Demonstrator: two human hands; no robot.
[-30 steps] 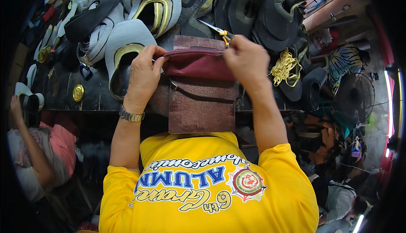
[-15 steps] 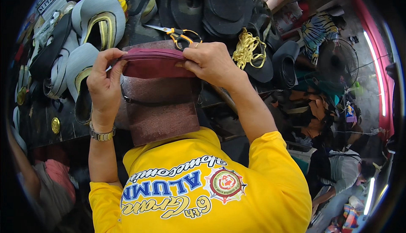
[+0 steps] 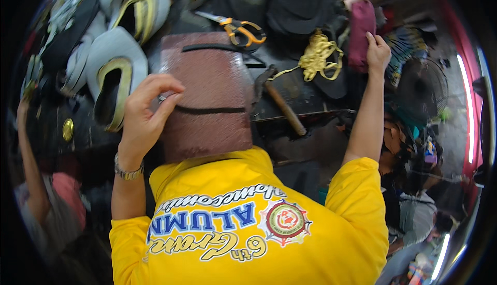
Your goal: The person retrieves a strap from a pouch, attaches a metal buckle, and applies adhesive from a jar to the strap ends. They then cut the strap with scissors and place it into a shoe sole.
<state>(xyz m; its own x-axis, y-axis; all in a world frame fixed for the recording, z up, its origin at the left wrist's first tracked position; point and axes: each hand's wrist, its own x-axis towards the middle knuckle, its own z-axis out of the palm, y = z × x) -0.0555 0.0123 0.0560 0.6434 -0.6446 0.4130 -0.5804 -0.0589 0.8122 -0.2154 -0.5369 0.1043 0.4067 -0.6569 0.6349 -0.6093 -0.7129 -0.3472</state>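
In my right hand [image 3: 379,53], held out to the far right, is a folded maroon piece of material [image 3: 362,36], gripped near its lower end. My left hand [image 3: 147,109] is closed in a pinch over the left edge of a reddish-brown board [image 3: 207,83]. A small shiny bit shows between its fingertips, too small to name. One thin black strip [image 3: 215,110] lies across the board, its left end close to my left thumb. Another black strip [image 3: 207,47] rests along the board's far edge.
Orange-handled scissors [image 3: 240,30] lie beyond the board. To its right are a hammer [image 3: 282,104] and tangled yellow cord [image 3: 317,60]. Stacked grey shoe parts [image 3: 119,52] stand left, black ones [image 3: 297,5] at the back. A round gold tin [image 3: 68,129] sits left. Another person's arm [image 3: 33,166] is at far left.
My right hand has carried the maroon piece away from over the board to the far right. My left hand has let go of it and come down nearer the board's left edge.
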